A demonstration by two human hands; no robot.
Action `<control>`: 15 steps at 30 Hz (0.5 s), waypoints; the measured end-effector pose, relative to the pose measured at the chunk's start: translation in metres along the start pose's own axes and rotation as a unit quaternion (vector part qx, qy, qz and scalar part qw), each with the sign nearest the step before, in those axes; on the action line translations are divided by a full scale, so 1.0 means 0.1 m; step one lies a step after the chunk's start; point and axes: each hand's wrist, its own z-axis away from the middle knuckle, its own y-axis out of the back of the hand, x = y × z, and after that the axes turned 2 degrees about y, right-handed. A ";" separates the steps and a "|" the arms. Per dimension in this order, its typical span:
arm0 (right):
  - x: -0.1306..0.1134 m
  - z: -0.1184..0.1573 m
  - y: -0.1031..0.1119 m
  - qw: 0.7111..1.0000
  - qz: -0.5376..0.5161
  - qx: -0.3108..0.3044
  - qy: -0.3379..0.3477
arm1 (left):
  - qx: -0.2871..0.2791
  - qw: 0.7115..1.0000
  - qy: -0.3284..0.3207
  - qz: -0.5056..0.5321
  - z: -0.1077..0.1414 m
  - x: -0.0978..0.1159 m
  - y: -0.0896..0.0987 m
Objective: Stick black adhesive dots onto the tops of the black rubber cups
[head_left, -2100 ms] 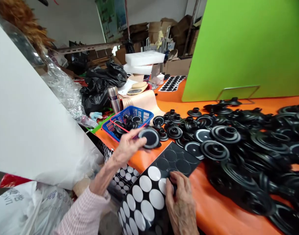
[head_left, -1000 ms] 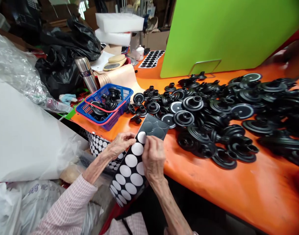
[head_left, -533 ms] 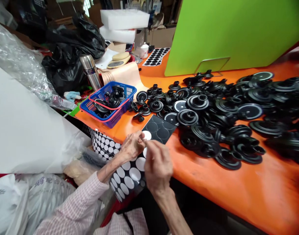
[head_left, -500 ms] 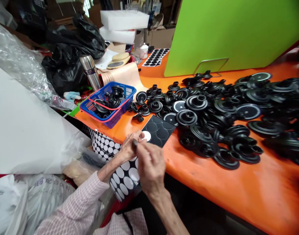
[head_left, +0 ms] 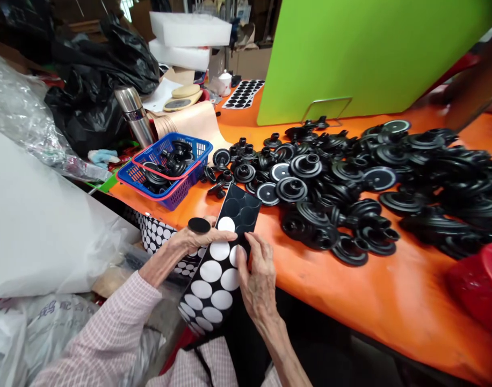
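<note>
A black strip (head_left: pixel 211 271) with rows of white circles hangs over the orange table's edge; its upper end shows dark round areas and one white circle. My left hand (head_left: pixel 189 240) is closed on the strip's left edge, thumb lying across the top, other fingers largely hidden. A round black disc (head_left: pixel 199 226) rests against the back of that hand. My right hand (head_left: pixel 259 271) grips the strip's right edge between thumb and fingers. Beyond the strip, many black ribbed round parts (head_left: pixel 306 165) lie heaped on the table.
A blue basket (head_left: pixel 165 167) with black parts stands at the left, near a steel flask (head_left: pixel 135 118). Behind the heap rises a green board (head_left: pixel 351 59). A red container (head_left: pixel 477 290) is at the right edge. A dotted sheet (head_left: pixel 244 94) lies farther back.
My right hand has lowered onto the strip's right edge. The strip has shifted left and more of its white circles show. The black disc at my left hand now shows its flat face.
</note>
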 end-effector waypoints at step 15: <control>-0.07 -0.19 0.09 1.000 0.004 -0.007 -0.013 | 0.014 0.997 -0.043 0.060 0.01 0.03 -0.13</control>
